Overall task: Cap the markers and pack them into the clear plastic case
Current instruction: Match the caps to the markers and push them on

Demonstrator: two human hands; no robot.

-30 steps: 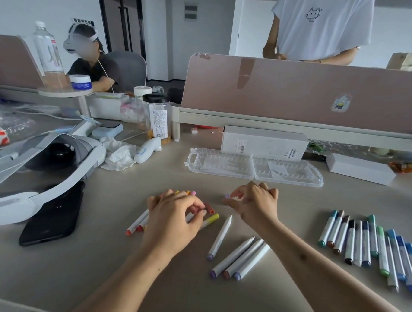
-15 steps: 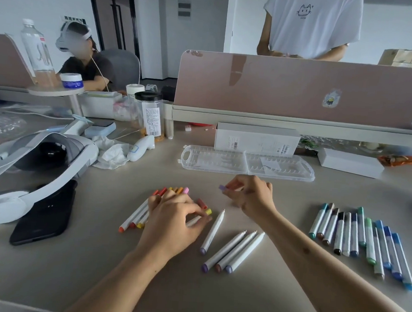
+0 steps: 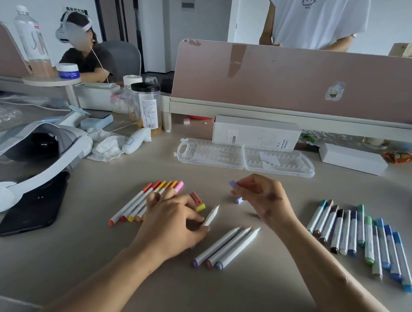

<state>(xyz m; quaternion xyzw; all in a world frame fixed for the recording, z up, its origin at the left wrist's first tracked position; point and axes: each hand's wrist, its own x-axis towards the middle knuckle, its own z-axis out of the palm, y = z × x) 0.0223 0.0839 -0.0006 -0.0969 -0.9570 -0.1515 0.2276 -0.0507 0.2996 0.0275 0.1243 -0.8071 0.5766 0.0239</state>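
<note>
Capping step: the left hand (image 3: pixel 172 216) pinched the barrel of an uncapped white marker (image 3: pixel 211 215) low over the desk (image 3: pixel 215 301), tip pointing away. The right hand (image 3: pixel 265 198) pinched a purple cap (image 3: pixel 233 183) in its fingertips, apart from that tip.
How to do it well: I judged that the cap's open end should face the tip, both in one line, and then be pushed straight until it seats. A slanted push could crush the nib.
Colour check: the marker's tail was hidden by the hand, so I could not tell if purple was its colour.
Other markers: three uncapped markers (image 3: pixel 226 247) lay side by side near the left hand. A warm-coloured capped row (image 3: pixel 137 203) lay partly under its fingers, and a blue-green capped row (image 3: pixel 354 235) lay well apart at the right.
Loose caps: a lilac cap (image 3: pixel 239 200) lay below the right hand.
Case: the clear plastic case (image 3: pixel 246 156) lay open and flat beyond both hands, just before a white box (image 3: pixel 257 133).
Open room: bare desk lay between the hands and the case. A headset (image 3: pixel 32 145) and a phone (image 3: pixel 33 208) crowded the left side.
</note>
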